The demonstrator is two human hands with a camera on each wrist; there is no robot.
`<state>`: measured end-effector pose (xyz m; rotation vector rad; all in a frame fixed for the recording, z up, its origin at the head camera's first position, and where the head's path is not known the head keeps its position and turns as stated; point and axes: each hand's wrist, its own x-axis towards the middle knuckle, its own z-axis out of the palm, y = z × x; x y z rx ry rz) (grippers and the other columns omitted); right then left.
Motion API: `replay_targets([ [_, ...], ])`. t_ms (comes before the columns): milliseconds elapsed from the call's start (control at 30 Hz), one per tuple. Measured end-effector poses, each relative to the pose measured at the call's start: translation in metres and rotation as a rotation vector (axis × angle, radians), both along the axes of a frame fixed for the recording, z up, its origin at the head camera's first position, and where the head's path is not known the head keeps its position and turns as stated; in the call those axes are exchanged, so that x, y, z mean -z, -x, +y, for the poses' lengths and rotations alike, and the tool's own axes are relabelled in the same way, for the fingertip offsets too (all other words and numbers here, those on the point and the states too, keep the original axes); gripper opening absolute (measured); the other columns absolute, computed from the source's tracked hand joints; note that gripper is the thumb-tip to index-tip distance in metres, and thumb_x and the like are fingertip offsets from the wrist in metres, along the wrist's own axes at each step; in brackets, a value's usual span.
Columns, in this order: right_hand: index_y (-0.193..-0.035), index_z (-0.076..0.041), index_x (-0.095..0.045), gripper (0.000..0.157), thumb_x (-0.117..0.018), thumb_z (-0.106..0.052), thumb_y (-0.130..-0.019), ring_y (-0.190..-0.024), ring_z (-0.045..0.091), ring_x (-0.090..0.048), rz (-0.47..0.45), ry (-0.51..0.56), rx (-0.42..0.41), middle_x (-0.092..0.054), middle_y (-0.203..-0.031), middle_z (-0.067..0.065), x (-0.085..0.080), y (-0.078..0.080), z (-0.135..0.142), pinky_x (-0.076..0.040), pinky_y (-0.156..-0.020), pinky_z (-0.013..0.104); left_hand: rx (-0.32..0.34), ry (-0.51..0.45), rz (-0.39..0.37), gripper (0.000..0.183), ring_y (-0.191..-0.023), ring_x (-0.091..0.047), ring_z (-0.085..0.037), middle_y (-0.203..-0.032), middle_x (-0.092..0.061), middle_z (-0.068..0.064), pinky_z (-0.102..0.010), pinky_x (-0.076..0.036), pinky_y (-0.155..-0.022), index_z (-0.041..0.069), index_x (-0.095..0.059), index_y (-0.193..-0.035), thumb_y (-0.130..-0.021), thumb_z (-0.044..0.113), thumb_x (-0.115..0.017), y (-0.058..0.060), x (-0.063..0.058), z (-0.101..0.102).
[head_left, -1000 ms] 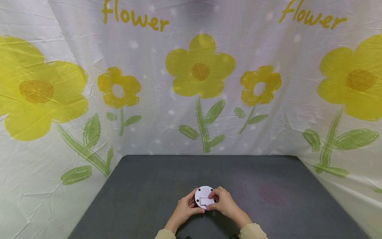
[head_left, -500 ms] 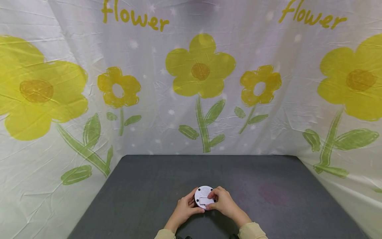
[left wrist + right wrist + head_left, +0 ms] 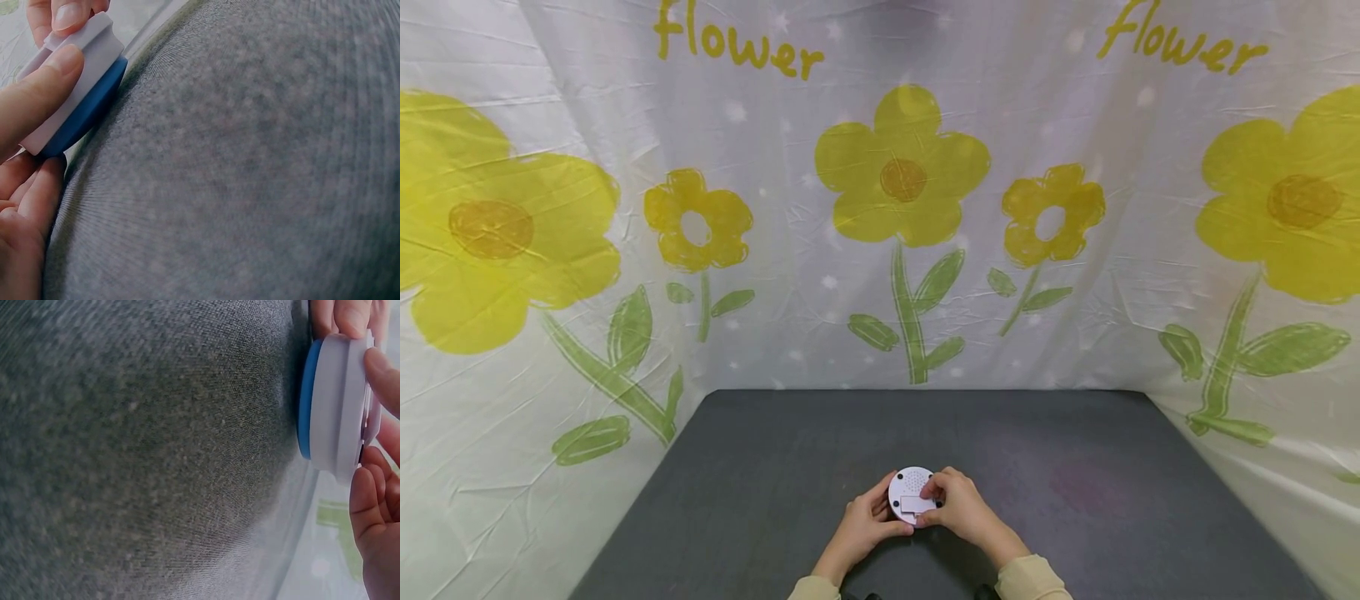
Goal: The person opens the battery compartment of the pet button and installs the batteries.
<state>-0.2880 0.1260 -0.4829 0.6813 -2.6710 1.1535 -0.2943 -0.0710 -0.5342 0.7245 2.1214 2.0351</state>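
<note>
A round white device (image 3: 914, 482) has small holes, dark feet and a rectangular battery cover (image 3: 916, 504) on the side turned up. Its other side is blue, as the blue rim (image 3: 90, 109) in the left wrist view shows. My left hand (image 3: 865, 523) grips the device by its left edge, thumb (image 3: 47, 94) on top and fingers beneath. My right hand (image 3: 962, 508) pinches at the battery cover with thumb and forefinger, whose tips hide its right end. Seen from the right wrist, the device (image 3: 337, 400) stands between both hands, the right hand (image 3: 378, 519) below.
The dark grey table (image 3: 820, 433) spreads around the hands. Behind and at both sides hangs a white curtain (image 3: 805, 333) printed with yellow flowers. Two beige sleeves reach in from the near edge.
</note>
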Motion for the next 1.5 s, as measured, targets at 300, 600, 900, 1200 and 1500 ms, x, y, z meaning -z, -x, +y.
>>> replay_targets([
  [300, -0.078, -0.008, -0.064, 0.032, -0.088, -0.014, -0.057, -0.069, 0.012, -0.045, 0.005, -0.005, 0.002, -0.049, -0.077, -0.003, 0.0, 0.0, 0.0, -0.041, -0.059, 0.025, 0.001, -0.006, -0.012, 0.086, -0.123, -0.039, -0.035, -0.138, -0.035, -0.03, -0.03, -0.041, -0.094, -0.009, -0.03, -0.139, -0.072, 0.008, -0.08, -0.006, -0.011, 0.0],
  [600, -0.076, -0.008, -0.064, 0.03, -0.087, -0.015, -0.058, -0.071, 0.015, -0.047, -0.012, -0.003, -0.004, -0.049, -0.077, -0.001, -0.002, -0.001, -0.001, -0.041, -0.06, 0.025, -0.009, -0.002, -0.024, 0.085, -0.123, -0.038, -0.036, -0.137, -0.034, -0.03, -0.031, -0.041, -0.094, -0.011, -0.03, -0.139, -0.072, 0.006, -0.079, -0.009, -0.015, 0.001],
  [900, -0.072, -0.009, -0.063, 0.029, -0.087, -0.016, -0.058, -0.07, 0.013, -0.045, 0.012, -0.01, 0.007, -0.048, -0.076, -0.003, 0.0, 0.0, 0.0, -0.04, -0.06, 0.026, -0.009, -0.014, -0.015, 0.085, -0.123, -0.038, -0.037, -0.137, -0.033, -0.031, -0.032, -0.041, -0.094, -0.012, -0.03, -0.138, -0.071, 0.006, -0.079, -0.01, -0.016, 0.001],
  [1200, -0.067, -0.012, -0.064, 0.025, -0.086, -0.017, -0.059, -0.071, 0.014, -0.042, -0.006, -0.01, 0.007, -0.046, -0.076, -0.004, 0.002, -0.001, 0.0, -0.035, -0.061, 0.026, -0.013, -0.005, -0.031, 0.084, -0.123, -0.039, -0.036, -0.137, -0.034, -0.031, -0.032, -0.041, -0.094, -0.011, -0.03, -0.138, -0.072, 0.006, -0.079, -0.008, -0.012, 0.0],
  [1500, -0.088, -0.005, -0.065, 0.03, -0.082, -0.018, -0.067, -0.077, 0.018, -0.048, 0.009, 0.055, 0.098, -0.05, -0.084, 0.001, 0.008, -0.004, 0.003, -0.042, -0.067, 0.028, -0.043, 0.031, -0.027, 0.085, -0.123, -0.041, -0.03, -0.139, -0.036, -0.024, -0.029, -0.041, -0.093, -0.001, -0.035, -0.141, -0.07, 0.012, -0.081, 0.006, 0.013, 0.001],
])
